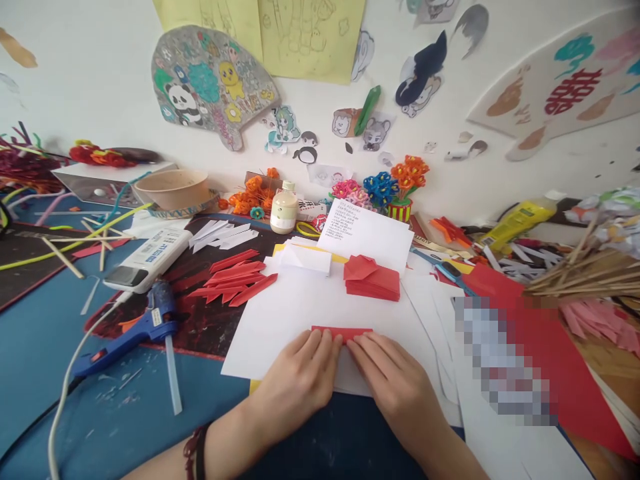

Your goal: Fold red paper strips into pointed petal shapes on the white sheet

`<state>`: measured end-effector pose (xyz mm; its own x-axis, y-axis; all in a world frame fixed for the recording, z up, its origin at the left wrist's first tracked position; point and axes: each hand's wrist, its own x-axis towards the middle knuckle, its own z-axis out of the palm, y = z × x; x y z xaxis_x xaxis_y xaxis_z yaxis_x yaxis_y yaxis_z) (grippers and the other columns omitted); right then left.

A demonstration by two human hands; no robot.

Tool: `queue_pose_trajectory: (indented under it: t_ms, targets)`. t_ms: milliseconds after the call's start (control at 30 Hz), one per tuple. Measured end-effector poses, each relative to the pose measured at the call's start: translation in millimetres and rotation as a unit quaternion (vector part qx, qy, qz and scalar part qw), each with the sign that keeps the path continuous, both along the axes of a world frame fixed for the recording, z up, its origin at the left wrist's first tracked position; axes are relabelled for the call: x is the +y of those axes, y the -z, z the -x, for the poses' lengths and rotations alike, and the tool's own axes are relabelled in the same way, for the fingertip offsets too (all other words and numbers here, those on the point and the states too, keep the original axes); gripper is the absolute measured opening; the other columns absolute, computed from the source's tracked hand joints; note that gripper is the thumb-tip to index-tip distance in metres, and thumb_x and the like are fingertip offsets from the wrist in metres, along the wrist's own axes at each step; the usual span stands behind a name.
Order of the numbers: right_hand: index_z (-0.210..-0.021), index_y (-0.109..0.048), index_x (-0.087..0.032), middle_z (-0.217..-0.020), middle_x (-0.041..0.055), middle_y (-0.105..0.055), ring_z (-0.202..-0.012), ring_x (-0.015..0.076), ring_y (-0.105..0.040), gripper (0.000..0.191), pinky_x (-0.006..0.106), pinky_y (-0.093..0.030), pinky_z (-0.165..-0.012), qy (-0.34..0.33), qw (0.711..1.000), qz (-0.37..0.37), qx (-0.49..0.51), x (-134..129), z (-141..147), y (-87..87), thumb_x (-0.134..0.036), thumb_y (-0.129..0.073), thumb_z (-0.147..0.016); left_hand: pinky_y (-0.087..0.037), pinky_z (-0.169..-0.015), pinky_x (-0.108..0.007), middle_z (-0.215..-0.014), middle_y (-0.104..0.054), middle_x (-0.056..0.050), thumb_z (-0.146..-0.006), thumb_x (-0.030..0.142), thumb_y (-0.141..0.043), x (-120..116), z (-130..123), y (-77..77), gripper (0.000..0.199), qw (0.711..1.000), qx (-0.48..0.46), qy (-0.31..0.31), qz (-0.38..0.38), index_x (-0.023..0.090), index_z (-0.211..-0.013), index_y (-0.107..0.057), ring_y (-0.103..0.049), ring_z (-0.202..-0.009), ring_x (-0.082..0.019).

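A narrow strip of folded red paper point(345, 331) lies on white paper sheets point(280, 313) in front of me. My left hand point(306, 368) presses the strip's left part, with fingers curled and held together. At the right part, my right hand point(389, 368) does the same, and the two thumbs nearly meet at the middle. The fingertips hide the strip's near edge. Just beyond it sits a stack of red paper pieces point(373, 283) with one folded piece on top. To the left is a pile of pointed folded red strips point(235, 280).
A blue glue gun point(150, 323) with a glue stick, and a white power bank point(150, 260) with a cable, lie left. White folded strips point(225, 235), a bottle point(284, 210) and a handwritten sheet point(363, 233) are behind. A utility knife point(454, 275) and red sheet point(560, 373) lie right.
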<state>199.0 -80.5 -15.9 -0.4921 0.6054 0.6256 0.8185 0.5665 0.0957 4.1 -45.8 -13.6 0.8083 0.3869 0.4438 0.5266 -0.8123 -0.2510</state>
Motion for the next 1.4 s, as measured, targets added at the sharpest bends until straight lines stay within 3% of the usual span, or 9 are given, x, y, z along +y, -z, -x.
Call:
queue_pose_trajectory:
  t_ms: [367,567,767,1133,1400]
  targets:
    - [-0.107,-0.068,-0.007,-0.1,0.013,-0.072,-0.096,0.0232,-0.067,0.03,0.037,-0.059,-0.083,0.008,0.998,0.036,0.05,-2.6,-4.9,3.2,0.001,-0.047,-0.088,-0.052,-0.086,-0.039,-0.103,-0.066,-0.017,-0.09,0.004,-0.041,1.9,-1.0,3.0,0.032,1.0,-0.007,0.002,0.018,-0.001,-0.117,-0.056,-0.063,-0.097,-0.026]
    - [-0.108,-0.069,-0.013,-0.097,0.0097,-0.072,-0.093,0.0212,-0.068,0.033,0.035,-0.06,-0.083,0.018,0.997,0.045,0.064,-2.2,-3.8,3.4,0.0,-0.045,-0.089,-0.055,-0.076,-0.037,-0.096,-0.067,-0.016,-0.092,0.004,-0.038,5.3,-1.9,-1.4,0.029,1.0,-0.012,0.009,0.026,0.001,-0.112,-0.058,-0.064,-0.093,-0.025]
    - [-0.106,-0.07,-0.012,-0.095,0.0104,-0.073,-0.09,0.0215,-0.068,0.031,0.034,-0.059,-0.08,0.026,0.997,0.046,0.058,-1.9,-3.6,3.8,-0.001,-0.047,-0.088,-0.056,-0.073,-0.036,-0.093,-0.067,-0.015,-0.094,0.005,-0.035,7.2,-1.5,-4.0,0.029,0.999,-0.014,0.024,0.026,0.003,-0.107,-0.061,-0.065,-0.092,-0.024]
    - [-0.103,-0.07,-0.011,-0.09,0.0092,-0.072,-0.083,0.0192,-0.067,0.034,0.031,-0.056,-0.074,0.048,0.998,0.034,0.028,-3.8,3.5,3.3,0.001,-0.042,-0.089,-0.05,-0.09,-0.041,-0.113,-0.064,-0.02,-0.089,0.005,-0.043,-0.5,-3.6,6.6,0.031,0.998,0.03,0.038,-0.043,-0.001,-0.115,-0.058,-0.061,-0.106,-0.028]
    - [-0.108,-0.069,-0.011,-0.086,0.0102,-0.068,-0.085,0.0217,-0.061,0.036,0.036,-0.052,-0.075,0.031,0.997,0.067,-0.008,-4.8,2.2,5.3,-0.002,-0.04,-0.088,-0.045,-0.093,-0.043,-0.111,-0.064,-0.016,-0.09,0.009,-0.044,-4.7,-10.5,2.9,0.027,0.998,0.047,0.005,0.037,0.006,-0.111,-0.061,-0.058,-0.105,-0.027]
